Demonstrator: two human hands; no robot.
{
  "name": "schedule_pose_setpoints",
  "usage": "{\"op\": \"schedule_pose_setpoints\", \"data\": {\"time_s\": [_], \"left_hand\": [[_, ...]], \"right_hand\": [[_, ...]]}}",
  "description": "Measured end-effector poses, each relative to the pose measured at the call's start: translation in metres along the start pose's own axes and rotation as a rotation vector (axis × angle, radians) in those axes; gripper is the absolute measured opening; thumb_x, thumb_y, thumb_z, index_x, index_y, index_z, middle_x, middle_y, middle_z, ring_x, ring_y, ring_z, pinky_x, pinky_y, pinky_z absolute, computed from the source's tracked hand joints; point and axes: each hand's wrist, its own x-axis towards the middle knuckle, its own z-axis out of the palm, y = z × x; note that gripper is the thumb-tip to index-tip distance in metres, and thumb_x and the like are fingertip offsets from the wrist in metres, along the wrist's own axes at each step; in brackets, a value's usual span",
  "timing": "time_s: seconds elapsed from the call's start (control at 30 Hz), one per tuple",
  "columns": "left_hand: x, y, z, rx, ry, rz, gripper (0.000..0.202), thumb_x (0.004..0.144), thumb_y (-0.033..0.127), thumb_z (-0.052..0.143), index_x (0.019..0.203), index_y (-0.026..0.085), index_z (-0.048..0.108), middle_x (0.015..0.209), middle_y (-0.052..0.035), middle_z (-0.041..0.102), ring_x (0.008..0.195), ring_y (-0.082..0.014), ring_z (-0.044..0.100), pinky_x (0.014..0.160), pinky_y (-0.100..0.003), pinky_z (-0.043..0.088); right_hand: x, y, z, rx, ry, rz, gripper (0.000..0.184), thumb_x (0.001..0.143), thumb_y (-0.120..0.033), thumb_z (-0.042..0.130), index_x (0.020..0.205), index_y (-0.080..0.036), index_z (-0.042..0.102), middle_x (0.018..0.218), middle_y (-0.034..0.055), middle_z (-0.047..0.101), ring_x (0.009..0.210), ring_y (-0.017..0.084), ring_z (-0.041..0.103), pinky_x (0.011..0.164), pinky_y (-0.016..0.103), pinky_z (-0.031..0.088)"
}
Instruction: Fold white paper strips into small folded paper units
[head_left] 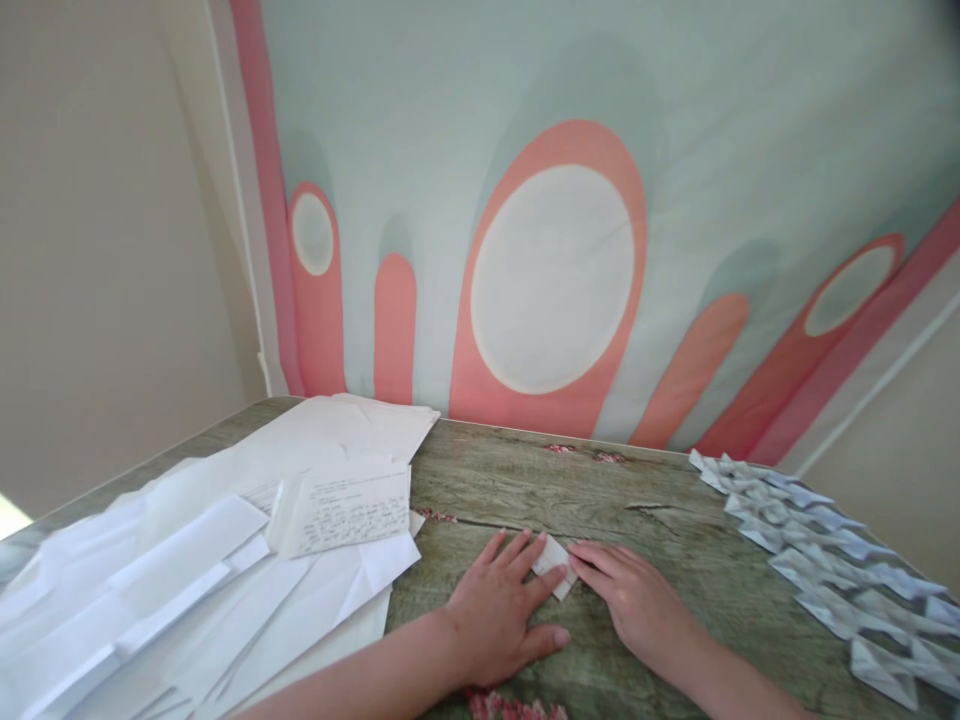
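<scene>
A small folded piece of white paper (553, 568) lies on the wood-patterned tabletop between my two hands. My left hand (499, 612) rests flat with its fingers spread, two fingertips on the paper's left side and the thumb out on the table. At the paper's right corner, my right hand (626, 590) has its fingers drawn together against the edge; its thumb is mostly hidden. The paper looks like a small tilted square, partly covered by fingers.
To the left spreads a pile of loose white sheets (247, 470), with folded strips (187, 545) and a handwritten page (352, 510) on top. Rows of folded paper pieces (825, 570) line the right side. Behind the table (480, 470) hangs a pink and grey-green patterned backdrop (555, 280).
</scene>
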Motion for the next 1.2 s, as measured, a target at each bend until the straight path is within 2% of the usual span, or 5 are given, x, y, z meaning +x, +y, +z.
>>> {"op": "schedule_pose_setpoints", "data": {"time_s": [0.2,0.63,0.87,1.1,1.2], "left_hand": [[0.001,-0.001,0.001,-0.017,-0.002,-0.007,0.062,0.087,0.063,0.027,0.139,0.029,0.026,0.147,-0.0061,0.021,0.134,-0.0288,0.018,0.106,-0.049,0.017],[0.001,0.002,-0.003,-0.012,-0.002,-0.004,0.061,0.087,0.061,0.029,0.139,0.028,0.028,0.146,-0.0064,0.024,0.133,-0.0284,0.019,0.107,-0.048,0.017],[0.001,0.001,0.000,-0.022,-0.006,-0.008,0.062,0.087,0.062,0.028,0.139,0.028,0.027,0.147,-0.0061,0.023,0.134,-0.0280,0.018,0.107,-0.048,0.017],[0.001,0.002,-0.002,-0.054,-0.014,-0.014,0.063,0.087,0.064,0.026,0.139,0.028,0.028,0.146,-0.0068,0.023,0.134,-0.0289,0.018,0.107,-0.050,0.016],[0.002,0.003,-0.004,-0.051,-0.019,-0.015,0.063,0.086,0.064,0.026,0.139,0.029,0.028,0.146,-0.0065,0.024,0.133,-0.0287,0.019,0.107,-0.050,0.017]], "right_hand": [[-0.006,0.005,0.001,0.030,-0.034,0.011,0.038,0.084,-0.009,0.044,0.117,-0.018,0.059,0.121,0.0091,0.059,0.110,0.021,0.054,0.091,0.039,0.045],[-0.010,0.008,0.000,0.158,0.069,0.094,0.049,0.080,0.000,0.033,0.119,-0.018,0.057,0.115,0.0079,0.062,0.107,0.017,0.055,0.091,0.036,0.047],[-0.009,0.004,0.000,0.096,0.048,0.060,0.043,0.082,-0.002,0.036,0.110,-0.021,0.063,0.112,0.0089,0.063,0.105,0.019,0.055,0.088,0.038,0.046],[-0.003,0.000,-0.004,0.100,-0.001,0.117,0.040,0.082,-0.004,0.040,0.106,-0.023,0.066,0.110,0.0083,0.063,0.100,0.020,0.057,0.084,0.037,0.047],[-0.002,-0.001,-0.004,0.131,0.039,0.099,0.038,0.083,-0.006,0.040,0.106,-0.022,0.065,0.109,0.0073,0.063,0.100,0.019,0.057,0.085,0.036,0.046]]}}
